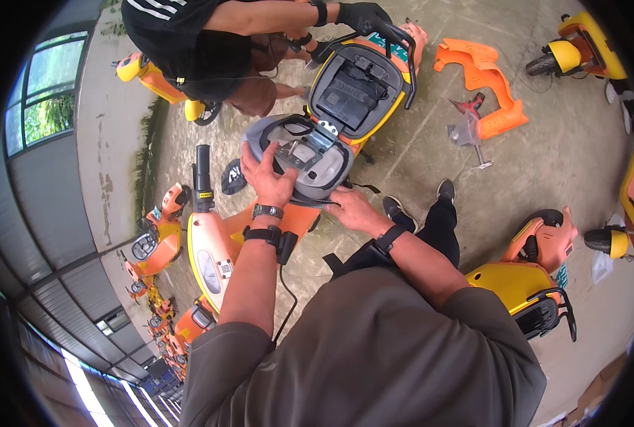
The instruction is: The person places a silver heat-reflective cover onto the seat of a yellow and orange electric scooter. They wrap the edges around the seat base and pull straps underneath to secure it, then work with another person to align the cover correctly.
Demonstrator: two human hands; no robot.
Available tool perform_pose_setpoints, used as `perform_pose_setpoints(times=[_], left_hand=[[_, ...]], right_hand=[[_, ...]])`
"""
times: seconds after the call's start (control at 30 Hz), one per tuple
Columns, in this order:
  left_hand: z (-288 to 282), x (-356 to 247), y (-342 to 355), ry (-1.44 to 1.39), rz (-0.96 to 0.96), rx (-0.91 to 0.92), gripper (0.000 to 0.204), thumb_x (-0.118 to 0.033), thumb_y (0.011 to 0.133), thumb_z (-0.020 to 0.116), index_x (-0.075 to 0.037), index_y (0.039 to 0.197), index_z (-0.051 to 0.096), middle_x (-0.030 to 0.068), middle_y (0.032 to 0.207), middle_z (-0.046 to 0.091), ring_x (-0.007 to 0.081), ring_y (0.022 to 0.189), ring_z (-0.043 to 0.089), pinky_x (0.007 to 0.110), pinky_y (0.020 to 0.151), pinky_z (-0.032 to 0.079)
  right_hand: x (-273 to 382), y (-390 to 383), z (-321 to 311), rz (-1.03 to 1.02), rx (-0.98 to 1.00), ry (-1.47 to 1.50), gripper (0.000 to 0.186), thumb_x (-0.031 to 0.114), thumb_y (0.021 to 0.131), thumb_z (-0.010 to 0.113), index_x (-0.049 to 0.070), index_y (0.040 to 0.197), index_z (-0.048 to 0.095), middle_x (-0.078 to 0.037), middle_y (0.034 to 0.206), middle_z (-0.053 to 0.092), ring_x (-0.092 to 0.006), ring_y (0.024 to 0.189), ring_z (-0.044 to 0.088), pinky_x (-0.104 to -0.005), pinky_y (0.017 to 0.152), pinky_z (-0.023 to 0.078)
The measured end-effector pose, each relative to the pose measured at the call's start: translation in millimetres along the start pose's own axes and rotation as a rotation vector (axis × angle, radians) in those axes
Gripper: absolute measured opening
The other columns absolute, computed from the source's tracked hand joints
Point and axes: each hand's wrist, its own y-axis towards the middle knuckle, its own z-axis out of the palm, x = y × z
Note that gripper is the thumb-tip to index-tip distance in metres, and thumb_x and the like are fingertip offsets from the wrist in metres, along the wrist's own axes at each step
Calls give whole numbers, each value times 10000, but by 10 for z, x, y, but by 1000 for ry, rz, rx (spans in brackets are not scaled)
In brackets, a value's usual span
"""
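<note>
A scooter seat [338, 162] is tipped up on its metal hinge [325, 133], its grey, ribbed underside facing me. My left hand [268, 178] grips the seat's left rim, thumb and fingers apart over the edge. At the near right edge, my right hand [352, 211] pinches the rim, its fingertips partly hidden. Beyond the hinge lies the open seat compartment [318, 99], with a black battery-like box [347, 92] inside. A co-worker's black-gloved hand [364, 17] is on the black rear rack [411, 67]; their other gloved hand is beside the compartment.
Orange plastic panels [482, 67], a red-and-black power tool [471, 103] and a T-handled tool [482, 158] lie on the concrete floor. Yellow-and-orange scooters stand at right [523, 285] and left [162, 242]. Close by my left arm is a handlebar grip [202, 174].
</note>
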Motion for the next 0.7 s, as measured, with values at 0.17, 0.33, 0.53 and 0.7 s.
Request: perform_pose_setpoints(times=[0.17, 0.33, 0.53, 0.7], left_hand=[[22, -18, 2, 57, -18, 20, 573, -161, 552, 621, -183, 1124, 583, 252, 1386, 213, 434, 1261, 215, 474, 1051, 172], [-10, -18, -58, 58, 9, -13, 578, -181, 554, 614, -172, 1130, 573, 275, 1363, 235, 439, 1252, 226, 487, 1043, 179], [35, -107, -19, 68, 4, -40, 557, -232, 566, 663, -163, 1112, 574, 287, 1347, 248, 451, 1236, 235, 493, 1042, 173], [32, -203, -28, 60, -57, -53, 557, -311, 573, 729, -161, 1090, 587, 265, 1358, 257, 464, 1233, 227, 510, 1026, 200]], right_hand=[[-19, 14, -118, 2, 87, -40, 208, 212, 793, 586, 11, 758, 546, -142, 811, 524, -344, 793, 547, -429, 680, 431], [35, 3, -186, -36, 130, -47, 218, 217, 801, 574, 20, 717, 535, -128, 782, 524, -333, 773, 546, -421, 671, 433], [11, 158, -313, -12, 137, -120, 235, 236, 798, 583, 20, 711, 556, -133, 762, 542, -334, 743, 551, -427, 653, 437], [77, 144, -254, 54, 126, -196, 242, 253, 782, 599, 18, 728, 585, -140, 798, 567, -336, 763, 569, -426, 669, 454]])
